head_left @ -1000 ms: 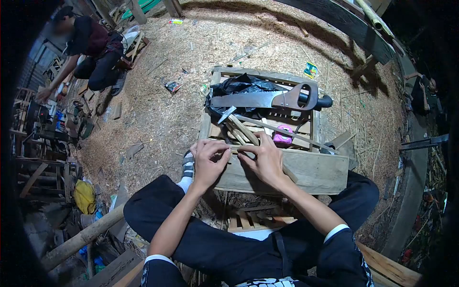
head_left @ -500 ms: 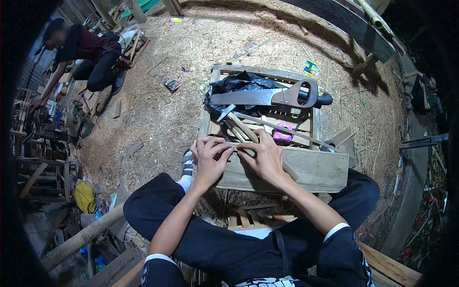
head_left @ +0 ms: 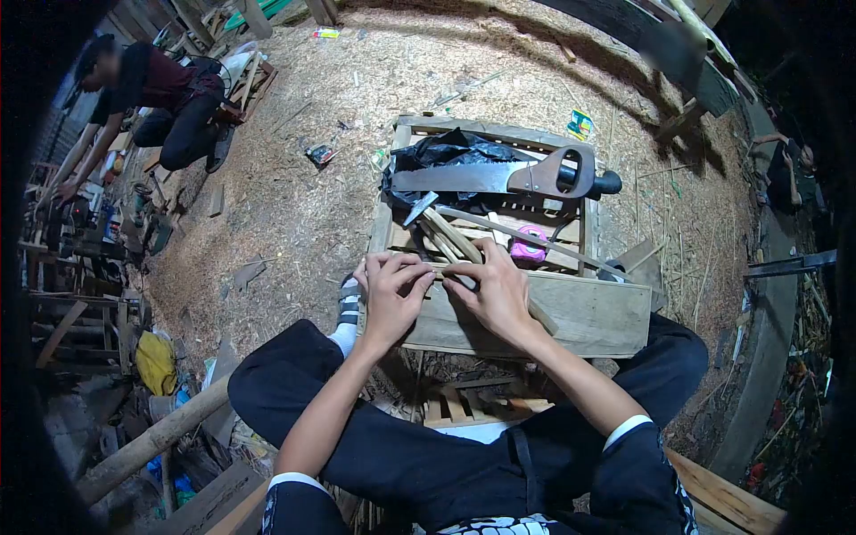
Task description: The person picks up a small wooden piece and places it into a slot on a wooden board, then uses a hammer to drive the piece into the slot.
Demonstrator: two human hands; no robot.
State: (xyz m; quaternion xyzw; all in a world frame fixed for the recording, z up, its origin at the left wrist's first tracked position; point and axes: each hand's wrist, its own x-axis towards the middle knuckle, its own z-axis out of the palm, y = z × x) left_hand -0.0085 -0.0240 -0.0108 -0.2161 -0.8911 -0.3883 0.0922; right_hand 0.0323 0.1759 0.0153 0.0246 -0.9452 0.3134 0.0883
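My left hand (head_left: 392, 292) and my right hand (head_left: 496, 290) meet above the near plank (head_left: 584, 312) of a low wooden crate. Both are closed in a pinch, fingertips nearly touching, on a small thin strip of wood (head_left: 438, 271) mostly hidden by the fingers. A hammer (head_left: 422, 209) lies slantwise, its wooden handle passing beneath my right hand. Beside it are several narrow wood sticks (head_left: 437, 239). A pink tape measure (head_left: 530, 243) sits just beyond my right hand. Farther back, a handsaw (head_left: 481, 180) rests over a black plastic bag (head_left: 455, 152).
A long thin bar (head_left: 553, 242) crosses the crate (head_left: 381, 227). Sawdust-covered ground (head_left: 294, 214) surrounds it. Another person (head_left: 178, 98) crouches at far left, arms reaching toward piled tools. A round pole (head_left: 156, 441) lies at lower left, and a large beam (head_left: 624, 40) spans the upper right.
My hands stay almost still at the plank's edge, with only slight finger movement. At the left, the crouching person's arms have shifted, and both now show.
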